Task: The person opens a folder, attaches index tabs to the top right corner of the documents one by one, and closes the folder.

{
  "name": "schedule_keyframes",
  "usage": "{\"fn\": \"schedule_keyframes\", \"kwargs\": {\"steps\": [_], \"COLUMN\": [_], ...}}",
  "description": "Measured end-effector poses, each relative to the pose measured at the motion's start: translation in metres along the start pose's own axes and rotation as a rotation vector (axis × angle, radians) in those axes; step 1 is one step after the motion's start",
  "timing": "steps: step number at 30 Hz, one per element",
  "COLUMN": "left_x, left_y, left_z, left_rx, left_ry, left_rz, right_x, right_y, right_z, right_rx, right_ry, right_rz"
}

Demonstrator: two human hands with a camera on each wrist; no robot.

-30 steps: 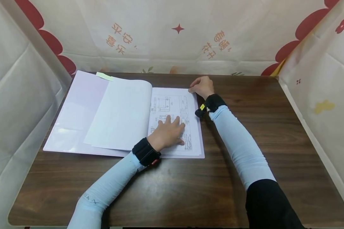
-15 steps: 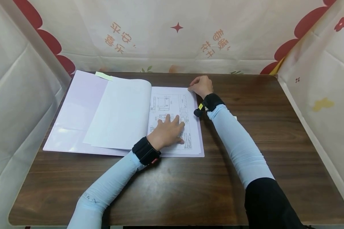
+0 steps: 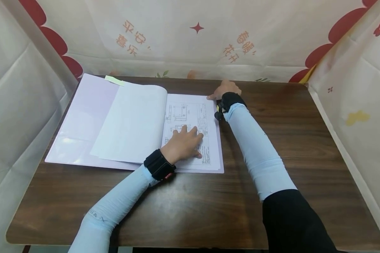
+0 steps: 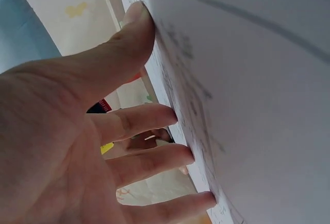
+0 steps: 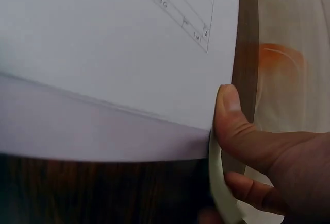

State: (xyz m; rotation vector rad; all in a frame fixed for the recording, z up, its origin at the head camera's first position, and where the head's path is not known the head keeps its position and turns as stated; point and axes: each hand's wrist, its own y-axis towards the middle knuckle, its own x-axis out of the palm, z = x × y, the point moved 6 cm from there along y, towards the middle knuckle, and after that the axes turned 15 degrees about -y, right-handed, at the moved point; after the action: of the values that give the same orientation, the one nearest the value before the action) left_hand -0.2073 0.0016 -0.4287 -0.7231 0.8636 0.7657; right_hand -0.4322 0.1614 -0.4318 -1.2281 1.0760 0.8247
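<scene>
An open lilac folder [image 3: 79,105] holds white sheets; the turned page [image 3: 133,119] lies on its left side. On the right, a page with technical drawings [image 3: 205,140] lies face up. My left hand [image 3: 182,144] rests on it, fingers spread, fingertips and thumb touching the paper in the left wrist view. My right hand [image 3: 226,89] is at the page's far right corner. In the right wrist view, its thumb [image 5: 234,118] lies at the corner, pinching a pale green sticky tab [image 5: 219,183] that curves down beside the fingers, which are partly out of sight.
Another pale green tab [image 3: 115,80] sticks out at the turned page's top edge. The folder lies on a dark wooden table [image 3: 193,211]. Printed cloth [image 3: 171,45] hangs behind the table's far edge and along both sides.
My right hand has turned at the wrist, its back and wristband moving away from me while the thumb stays at the page corner. The left hand keeps its place on the page.
</scene>
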Motion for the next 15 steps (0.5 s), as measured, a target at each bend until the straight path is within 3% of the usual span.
{"fn": "schedule_keyframes", "kwargs": {"steps": [7, 12, 15], "left_x": [0.001, 0.003, 0.004], "left_y": [0.000, -0.002, -0.003], "left_z": [0.000, 0.002, 0.004], "left_rx": [0.006, 0.001, 0.001], "left_ry": [0.015, 0.027, 0.044], "left_rz": [0.003, -0.019, -0.037], "right_x": [-0.003, -0.007, -0.007], "right_y": [-0.002, -0.021, -0.039], "right_z": [-0.002, -0.017, -0.022], "right_rx": [0.014, -0.136, -0.256], "right_ry": [-0.149, -0.247, -0.169], "right_rz": [0.036, 0.197, 0.339]}}
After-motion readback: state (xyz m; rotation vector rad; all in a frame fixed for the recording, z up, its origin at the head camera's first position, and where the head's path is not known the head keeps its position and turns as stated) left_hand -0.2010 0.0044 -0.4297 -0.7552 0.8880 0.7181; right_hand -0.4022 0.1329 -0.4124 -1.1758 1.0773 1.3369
